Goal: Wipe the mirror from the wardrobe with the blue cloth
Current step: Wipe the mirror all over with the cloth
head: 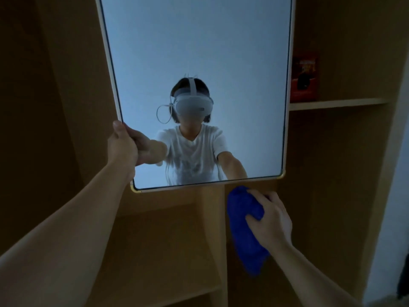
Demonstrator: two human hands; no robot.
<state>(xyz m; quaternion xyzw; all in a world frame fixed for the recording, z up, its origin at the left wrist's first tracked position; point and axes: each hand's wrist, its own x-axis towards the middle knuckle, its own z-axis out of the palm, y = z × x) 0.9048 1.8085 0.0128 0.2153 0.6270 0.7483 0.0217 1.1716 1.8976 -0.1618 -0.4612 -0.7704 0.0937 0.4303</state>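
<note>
A tall mirror [197,41] with a thin white frame is held up in front of the wooden wardrobe, tilted slightly. My left hand [121,147] grips its left edge near the lower corner, thumb on the frame. Below the mirror's bottom right edge, my right hand [269,216] holds a bunched blue cloth [243,231], which hangs down from my fingers. The cloth is just under the mirror and apart from the glass. The glass reflects a person in a white shirt wearing a headset.
Open wooden wardrobe shelves [168,251] lie behind and below the mirror. A higher shelf [336,104] at the right carries a red box [304,78]. A pale wall strip [389,218] shows at the far right.
</note>
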